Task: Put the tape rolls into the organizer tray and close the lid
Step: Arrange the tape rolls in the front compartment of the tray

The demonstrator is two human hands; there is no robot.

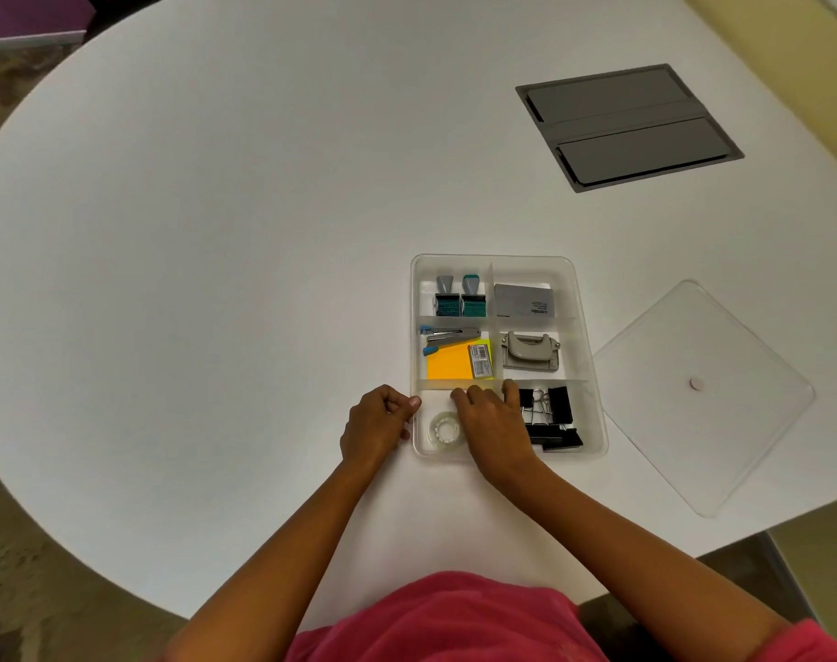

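Illumination is even, diffuse and moderately bright, from overhead. The white bench [216,231] shows no hard glare, only soft grey falloff toward 7 o'clock. Shadows are faint, lying close under the forearms. Wide-angle distortion bows the bench edge at 9 and 3 o'clock. Central focus is sharp; corners are dimmer and softer.

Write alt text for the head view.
Both hands, left and right, rest at the near-left compartment of a clear organizer tray, where a clear tape roll lies. The lid sits off to the right on the white table.
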